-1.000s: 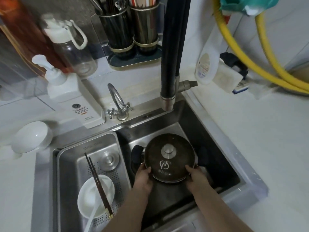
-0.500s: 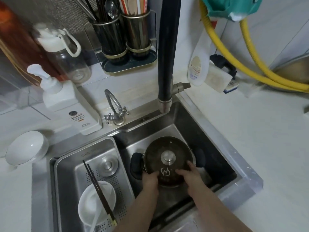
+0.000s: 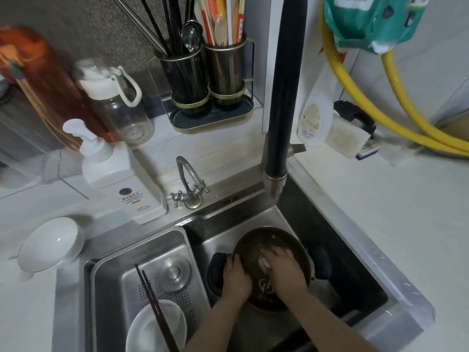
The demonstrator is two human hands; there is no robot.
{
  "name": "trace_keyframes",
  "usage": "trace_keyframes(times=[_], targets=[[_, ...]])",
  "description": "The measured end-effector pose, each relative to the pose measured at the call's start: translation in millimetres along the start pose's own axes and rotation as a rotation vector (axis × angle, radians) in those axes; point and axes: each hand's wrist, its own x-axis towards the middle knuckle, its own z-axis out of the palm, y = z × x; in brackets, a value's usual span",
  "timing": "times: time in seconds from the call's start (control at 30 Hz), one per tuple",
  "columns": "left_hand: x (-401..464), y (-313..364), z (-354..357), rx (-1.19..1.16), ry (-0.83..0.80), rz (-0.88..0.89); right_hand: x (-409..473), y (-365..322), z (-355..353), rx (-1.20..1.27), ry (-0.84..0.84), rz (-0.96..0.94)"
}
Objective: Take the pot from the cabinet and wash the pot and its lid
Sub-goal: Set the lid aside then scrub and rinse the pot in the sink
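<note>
In the sink, below the black faucet, I see the pot sitting with its glass lid on top. My right hand is curled around the lid's knob, gripping it. My left hand rests on the lid's left edge by the pot's dark handle; how tightly it grips I cannot tell. Left of the sink basin sits a steel drain tray holding a white bowl with dark chopsticks laid across it.
</note>
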Motion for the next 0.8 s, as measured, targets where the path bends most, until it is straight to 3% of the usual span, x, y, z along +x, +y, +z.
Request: trace_keyframes(times=[0.17,0.43,0.8], targets=[[-12.0,7.4,-10.2,-0.086,0.013,0.043,-2.6,-0.1,-15.1,-0.055,0.042,-0.081],[-55.1,41.2,-53.3,-0.270,0.230,0.212,-22.6,-25.9,-75.4,-0.032,0.269,-0.228],[-83.7,140.0,-55.8,-0.236,0.080,0.301,-22.2,17.0,-175.6,-0.072,0.403,-0.194]])
